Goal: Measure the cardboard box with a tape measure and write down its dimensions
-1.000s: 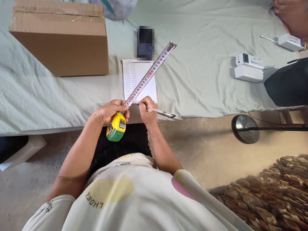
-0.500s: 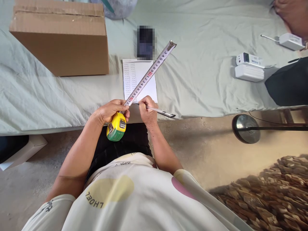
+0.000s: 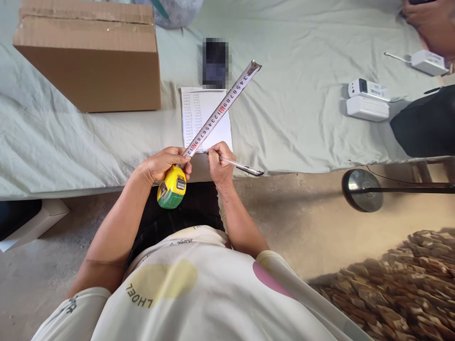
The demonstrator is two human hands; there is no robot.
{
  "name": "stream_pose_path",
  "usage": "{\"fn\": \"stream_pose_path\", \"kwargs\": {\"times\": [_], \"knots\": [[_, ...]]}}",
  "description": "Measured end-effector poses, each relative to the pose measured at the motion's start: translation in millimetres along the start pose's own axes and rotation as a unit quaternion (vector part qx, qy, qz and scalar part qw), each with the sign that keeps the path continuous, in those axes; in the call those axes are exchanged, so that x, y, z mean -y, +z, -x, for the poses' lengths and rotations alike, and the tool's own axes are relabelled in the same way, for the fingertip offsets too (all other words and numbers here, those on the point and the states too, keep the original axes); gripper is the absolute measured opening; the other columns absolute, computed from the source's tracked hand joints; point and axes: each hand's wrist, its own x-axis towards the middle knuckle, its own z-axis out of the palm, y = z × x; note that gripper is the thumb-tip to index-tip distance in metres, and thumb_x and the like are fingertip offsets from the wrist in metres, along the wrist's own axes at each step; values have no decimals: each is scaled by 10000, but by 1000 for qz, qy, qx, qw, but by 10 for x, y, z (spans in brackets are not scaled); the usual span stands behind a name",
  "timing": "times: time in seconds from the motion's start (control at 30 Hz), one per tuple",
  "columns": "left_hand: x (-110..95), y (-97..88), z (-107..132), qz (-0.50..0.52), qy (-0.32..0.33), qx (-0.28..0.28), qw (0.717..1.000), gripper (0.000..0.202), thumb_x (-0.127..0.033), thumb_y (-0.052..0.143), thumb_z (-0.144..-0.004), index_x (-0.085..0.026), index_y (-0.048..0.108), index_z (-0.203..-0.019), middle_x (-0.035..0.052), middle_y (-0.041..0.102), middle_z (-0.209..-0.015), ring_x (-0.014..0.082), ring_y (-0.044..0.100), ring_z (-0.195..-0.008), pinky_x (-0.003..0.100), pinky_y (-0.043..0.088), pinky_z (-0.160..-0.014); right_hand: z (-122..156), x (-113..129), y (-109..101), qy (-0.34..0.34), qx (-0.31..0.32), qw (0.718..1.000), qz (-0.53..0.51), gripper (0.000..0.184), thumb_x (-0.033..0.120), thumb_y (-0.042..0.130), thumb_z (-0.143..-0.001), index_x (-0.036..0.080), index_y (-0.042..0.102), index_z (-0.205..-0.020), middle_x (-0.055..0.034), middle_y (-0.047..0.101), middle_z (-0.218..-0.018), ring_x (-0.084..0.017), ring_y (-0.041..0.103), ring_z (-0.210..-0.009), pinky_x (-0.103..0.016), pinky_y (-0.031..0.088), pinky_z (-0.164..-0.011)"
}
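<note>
My left hand (image 3: 167, 163) is closed around the blade of a yellow and green tape measure (image 3: 172, 189), just above its case. The metal blade is drawn out and slants up to the right, crossing over a sheet of paper (image 3: 220, 135). Handwritten rows of figures fill two columns on the left of that sheet. At the paper's lower edge, my right hand (image 3: 221, 161) pinches a pen (image 3: 245, 167), its tip near the bottom of the second column. Part of the paper is hidden beneath the blade.
A cardboard box (image 3: 92, 78) stands left on the cloth-covered table (image 3: 295, 118). Beyond the paper lies a pixelated dark object (image 3: 215, 63). White power-strip-like devices (image 3: 368, 106) lie at right beside a black item (image 3: 423, 125). Another person's hand (image 3: 430, 21) shows at top right.
My right hand and the pen have shifted slightly to the right along the paper's bottom edge. My left hand and the tape measure stay where they were.
</note>
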Motion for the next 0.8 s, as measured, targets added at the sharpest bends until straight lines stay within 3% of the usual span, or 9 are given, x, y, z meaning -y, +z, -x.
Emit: {"fn": "stream_pose_path", "kwargs": {"times": [0.8], "knots": [[-2,-6,-8,-4,-8,4,1000,160,-133,672,-784,-152,546,-881,44,668,-615,186,653,-557,306,550,-573,-8,36,0,16,9,999,32,119,227,431,-791,251,415,-676,25,521,-585,-161,472,-561,-306,367,-585]]}}
